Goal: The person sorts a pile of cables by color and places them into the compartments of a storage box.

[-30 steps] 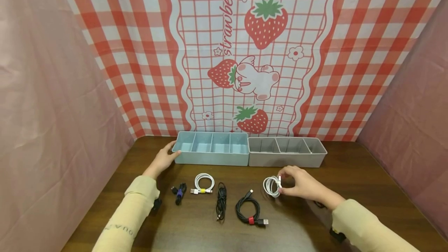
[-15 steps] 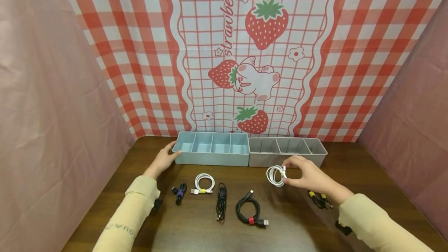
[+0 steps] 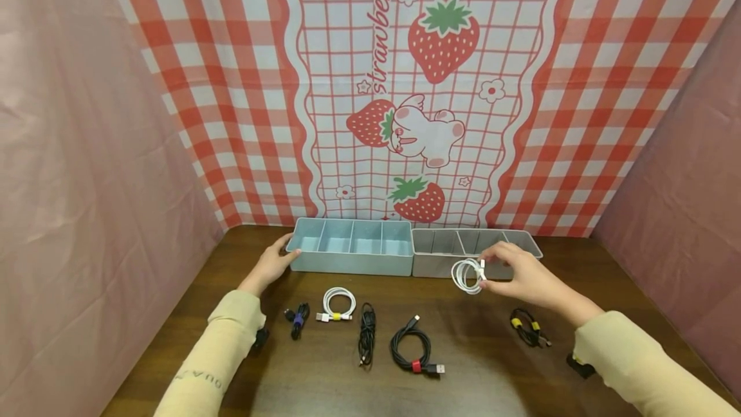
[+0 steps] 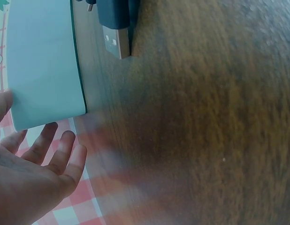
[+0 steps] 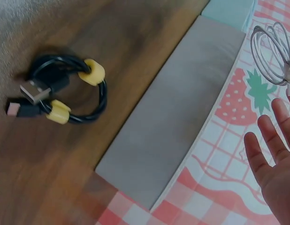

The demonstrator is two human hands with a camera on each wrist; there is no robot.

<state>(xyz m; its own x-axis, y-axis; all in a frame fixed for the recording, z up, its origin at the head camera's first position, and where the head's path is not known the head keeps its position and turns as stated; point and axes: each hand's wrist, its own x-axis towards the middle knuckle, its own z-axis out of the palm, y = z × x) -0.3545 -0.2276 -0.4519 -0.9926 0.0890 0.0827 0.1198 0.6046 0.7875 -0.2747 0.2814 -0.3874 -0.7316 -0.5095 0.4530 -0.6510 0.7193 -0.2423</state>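
Note:
My right hand (image 3: 523,275) pinches a coiled white charging cable (image 3: 467,277) between thumb and fingertips, raised in front of the grey divided bin (image 3: 440,266). The right wrist view shows the coil (image 5: 271,56) at its right edge, with the other fingers spread. At the blue divided bin (image 3: 350,262), my left hand (image 3: 272,266) rests against the left end, thumb on the rim. In the left wrist view its fingers (image 4: 65,147) are loosely extended beside the bin's end.
On the table (image 3: 278,378) lie a purple-tied black cable (image 3: 298,322), a white cable with yellow tie (image 3: 338,304), a black bundled cable (image 3: 366,334), a red-tied black cable (image 3: 399,352) and a yellow-tied black cable (image 3: 523,327). A checked cloth (image 3: 231,114) hangs behind the bins.
My right hand has lifted the white cable and moved it up and to the right, toward the grey bin. The yellow-tied black cable has come into full view. My left hand stays put.

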